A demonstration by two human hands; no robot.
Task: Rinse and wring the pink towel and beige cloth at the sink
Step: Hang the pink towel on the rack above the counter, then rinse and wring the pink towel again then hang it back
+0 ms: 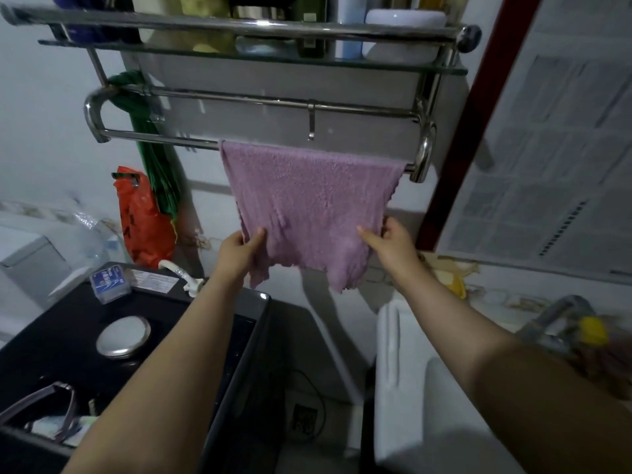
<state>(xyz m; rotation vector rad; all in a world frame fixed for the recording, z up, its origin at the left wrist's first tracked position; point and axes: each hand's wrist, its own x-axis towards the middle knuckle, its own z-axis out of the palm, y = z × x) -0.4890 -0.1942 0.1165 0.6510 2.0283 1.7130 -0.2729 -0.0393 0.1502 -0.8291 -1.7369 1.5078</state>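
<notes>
Pink towel (307,200) draped over the lower chrome rail (154,136) of the wall rack, hanging flat. Left hand (241,249) pinching its lower left edge, right hand (386,242) pinching the lower right edge, both grips clamped on fabric. White sink (403,371) below right, tap (564,319) beside it.

From my remote seat, no lettering comes through clearly enough to read. The small blue box (110,281) on the black appliance top (51,336) carries white print, and a pale label (154,280) beside it has lines of text, both too blurred to make out. Dark marks on the orange bag (143,227) are equally unreadable.
</notes>
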